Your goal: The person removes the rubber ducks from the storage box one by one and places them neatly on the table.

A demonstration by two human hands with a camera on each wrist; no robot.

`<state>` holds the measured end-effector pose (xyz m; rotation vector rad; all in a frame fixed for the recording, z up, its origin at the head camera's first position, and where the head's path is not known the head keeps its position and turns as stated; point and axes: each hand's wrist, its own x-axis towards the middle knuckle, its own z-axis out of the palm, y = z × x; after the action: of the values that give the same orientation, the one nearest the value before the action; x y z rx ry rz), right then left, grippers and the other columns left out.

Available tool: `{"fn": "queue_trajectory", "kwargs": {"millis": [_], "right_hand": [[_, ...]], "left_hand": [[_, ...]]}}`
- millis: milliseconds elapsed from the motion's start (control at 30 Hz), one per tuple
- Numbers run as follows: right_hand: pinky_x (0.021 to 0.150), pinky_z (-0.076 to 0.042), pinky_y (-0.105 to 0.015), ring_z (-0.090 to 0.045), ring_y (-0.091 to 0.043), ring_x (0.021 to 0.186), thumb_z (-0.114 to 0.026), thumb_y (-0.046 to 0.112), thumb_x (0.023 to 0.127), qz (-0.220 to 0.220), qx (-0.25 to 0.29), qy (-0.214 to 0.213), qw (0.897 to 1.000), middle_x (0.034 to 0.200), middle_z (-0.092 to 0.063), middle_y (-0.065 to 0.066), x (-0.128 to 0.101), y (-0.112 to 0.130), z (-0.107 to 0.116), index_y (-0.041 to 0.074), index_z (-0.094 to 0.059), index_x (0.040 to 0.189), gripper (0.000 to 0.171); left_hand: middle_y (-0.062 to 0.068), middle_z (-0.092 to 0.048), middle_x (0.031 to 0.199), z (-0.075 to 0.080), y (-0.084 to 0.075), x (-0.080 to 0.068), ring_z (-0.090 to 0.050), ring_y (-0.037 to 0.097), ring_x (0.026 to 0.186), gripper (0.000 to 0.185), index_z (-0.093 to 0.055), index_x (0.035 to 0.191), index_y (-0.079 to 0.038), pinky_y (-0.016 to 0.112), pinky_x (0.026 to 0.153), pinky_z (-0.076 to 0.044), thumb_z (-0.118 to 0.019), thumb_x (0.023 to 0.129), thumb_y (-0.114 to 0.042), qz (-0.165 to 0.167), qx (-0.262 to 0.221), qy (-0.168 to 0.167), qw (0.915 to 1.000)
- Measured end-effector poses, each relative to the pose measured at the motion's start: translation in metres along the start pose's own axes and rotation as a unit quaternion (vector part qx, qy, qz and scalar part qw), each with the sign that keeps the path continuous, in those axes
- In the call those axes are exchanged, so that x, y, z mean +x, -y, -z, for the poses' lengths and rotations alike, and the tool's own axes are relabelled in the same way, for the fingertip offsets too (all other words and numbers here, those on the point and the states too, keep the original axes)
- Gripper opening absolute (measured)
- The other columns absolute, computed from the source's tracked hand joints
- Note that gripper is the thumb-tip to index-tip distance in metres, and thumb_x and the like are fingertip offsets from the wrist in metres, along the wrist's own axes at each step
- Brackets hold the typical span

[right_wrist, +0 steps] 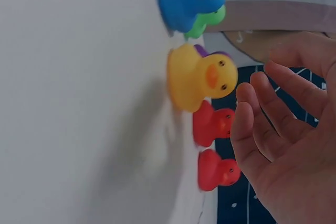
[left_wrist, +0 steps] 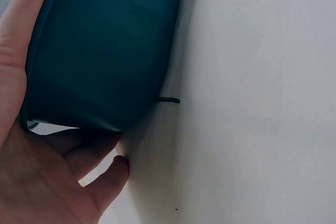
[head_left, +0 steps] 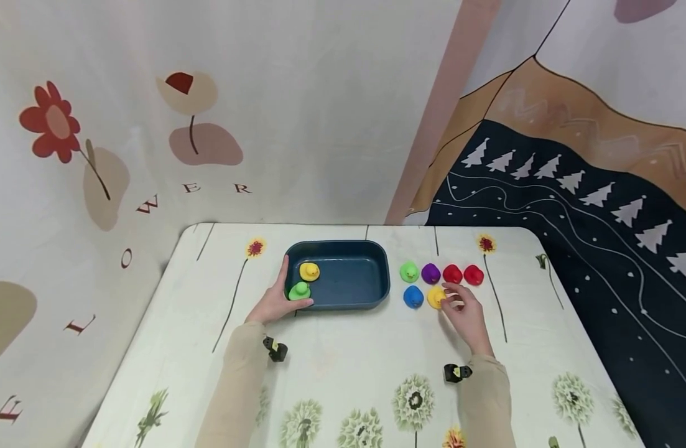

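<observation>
A dark blue tray [head_left: 376, 274] sits mid-table with a yellow duck [head_left: 309, 271] and a green duck [head_left: 300, 290] inside. My left hand [head_left: 277, 300] wraps round the tray's near left corner, thumb along the front rim. In the left wrist view the palm [left_wrist: 37, 182] cups the tray wall [left_wrist: 105, 51]. Right of the tray stand several ducks: green [head_left: 409, 272], purple [head_left: 430, 273], two red [head_left: 452, 274] [head_left: 473, 275], blue [head_left: 413, 297] and yellow [head_left: 435, 297]. My right hand [head_left: 453, 300] hovers with relaxed fingers [right_wrist: 247, 114] just beside the yellow duck [right_wrist: 197, 80], a small gap between them.
The table [head_left: 348, 367] has a pale cloth printed with flowers. Printed fabric hangs behind and to the right. The table's right edge [head_left: 578, 311] lies a little beyond the red ducks. A small camera [head_left: 456, 373] is strapped on each wrist.
</observation>
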<state>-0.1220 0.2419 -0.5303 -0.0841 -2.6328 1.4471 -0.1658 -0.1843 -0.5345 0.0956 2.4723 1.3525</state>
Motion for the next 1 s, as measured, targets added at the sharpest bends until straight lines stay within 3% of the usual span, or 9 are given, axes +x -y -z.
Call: {"fn": "queue_trajectory", "kwargs": {"millis": [533, 1000], "right_hand": [[0.076, -0.047, -0.019, -0.060, -0.029, 0.095, -0.064, 0.001, 0.091, 0.041, 0.045, 0.026, 0.998, 0.110, -0.063, -0.018, 0.001, 0.029, -0.011, 0.000, -0.063, 0.120, 0.029], [0.084, -0.051, -0.035, -0.061, -0.029, 0.101, -0.066, 0.002, 0.090, 0.028, 0.076, 0.087, 0.993, 0.111, -0.064, -0.018, 0.003, 0.050, -0.033, 0.000, -0.063, 0.121, 0.031]], "left_hand": [[0.019, -0.008, 0.159, -0.001, 0.000, 0.002, -0.033, 0.050, 0.132, 0.117, 0.016, 0.152, -0.037, 0.063, 0.105, -0.028, -0.078, 0.082, -0.037, 0.003, 0.003, -0.003, 1.0000], [0.019, -0.008, 0.159, -0.001, -0.001, 0.001, -0.033, 0.050, 0.131, 0.119, 0.016, 0.152, -0.037, 0.063, 0.105, -0.028, -0.078, 0.081, -0.039, 0.002, 0.005, 0.002, 1.0000]]}}
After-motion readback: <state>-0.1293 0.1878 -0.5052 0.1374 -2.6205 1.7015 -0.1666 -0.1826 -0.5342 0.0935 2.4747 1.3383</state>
